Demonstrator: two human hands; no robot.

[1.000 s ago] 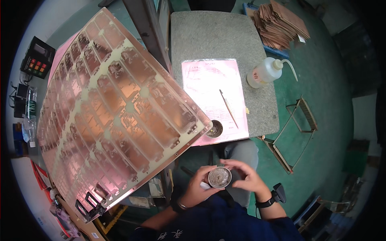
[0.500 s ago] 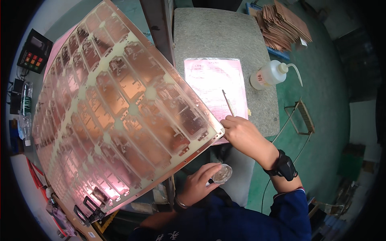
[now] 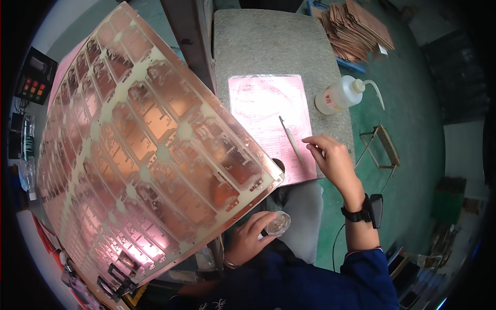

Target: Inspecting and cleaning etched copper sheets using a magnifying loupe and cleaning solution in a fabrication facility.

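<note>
My left hand (image 3: 247,243) is closed around a small round clear disc (image 3: 279,223) with a pale rim, in front of my lap. Whether it is a lens or a shallow dish I cannot tell. My right hand (image 3: 330,157) hovers over the right edge of a pink printed sheet (image 3: 248,108), thumb and forefinger apart, holding nothing visible. Just left of its fingertips, a slim pen-like tool (image 3: 291,137) with a pale handle and dark narrow tip lies on the sheet. A large copper-coloured circuit board panel (image 3: 163,152) slants across the left, its near right corner overlapping the sheet.
Under the sheet is a grey bench top (image 3: 268,46). A white squeeze bottle (image 3: 338,95) with a bent spout stands at its right. Beyond lies a stack of brown boards (image 3: 356,26). A keypad box (image 3: 36,77) and a clear bottle (image 3: 28,155) are far left.
My right hand has left the panel's corner and moved right, its fingers spreading. A dark round thing now shows beside that corner. My left hand still holds the clear disc.
</note>
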